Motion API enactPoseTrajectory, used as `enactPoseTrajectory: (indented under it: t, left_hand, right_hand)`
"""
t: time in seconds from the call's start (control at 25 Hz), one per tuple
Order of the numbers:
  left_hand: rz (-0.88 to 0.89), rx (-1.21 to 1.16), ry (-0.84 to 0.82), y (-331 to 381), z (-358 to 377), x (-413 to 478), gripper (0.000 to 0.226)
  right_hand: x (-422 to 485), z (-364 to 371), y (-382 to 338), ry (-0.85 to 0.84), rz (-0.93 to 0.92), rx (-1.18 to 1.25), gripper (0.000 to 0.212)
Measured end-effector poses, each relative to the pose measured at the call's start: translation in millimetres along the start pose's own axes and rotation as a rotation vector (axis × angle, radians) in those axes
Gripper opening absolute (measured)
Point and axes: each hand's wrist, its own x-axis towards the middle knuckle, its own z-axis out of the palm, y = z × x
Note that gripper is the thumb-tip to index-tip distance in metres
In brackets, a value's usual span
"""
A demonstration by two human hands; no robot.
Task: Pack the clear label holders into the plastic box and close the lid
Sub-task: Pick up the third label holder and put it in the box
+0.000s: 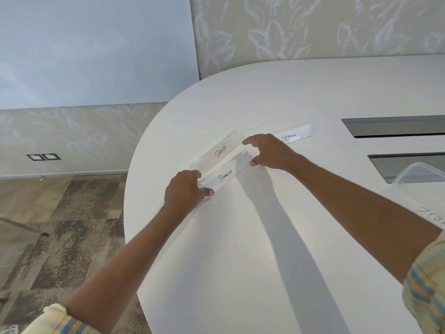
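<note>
L grip (185, 189), R grip (269, 153): clear holder (226, 175).

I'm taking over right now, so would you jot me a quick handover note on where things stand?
Hands: the left grip holds the left end of the PENGUIN holder. The right grip pinches its right end.
Things: the PANDA holder lies right beside it. The OSTRICH holder lies further off on the table. The ZEBRA holder is at the right edge by the box; I cannot tell if it is inside.
Done: nothing clearly packed.
Left: put all holders in, then shut the box.
</note>
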Motion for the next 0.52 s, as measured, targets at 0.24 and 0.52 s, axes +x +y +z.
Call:
enactPoseTrajectory:
  t: [0.24,0.52]
  left_hand:
    - [0.031,0.032,0.016,-10,6,3,0.053]
    - [0.067,0.088,0.026,-5,4,3,0.028]
  right_hand:
    - [18,17,-4,-0.09,-0.06,-0.194,0.071]
    - [14,14,1,-0.071,-0.061,-0.248,0.062]
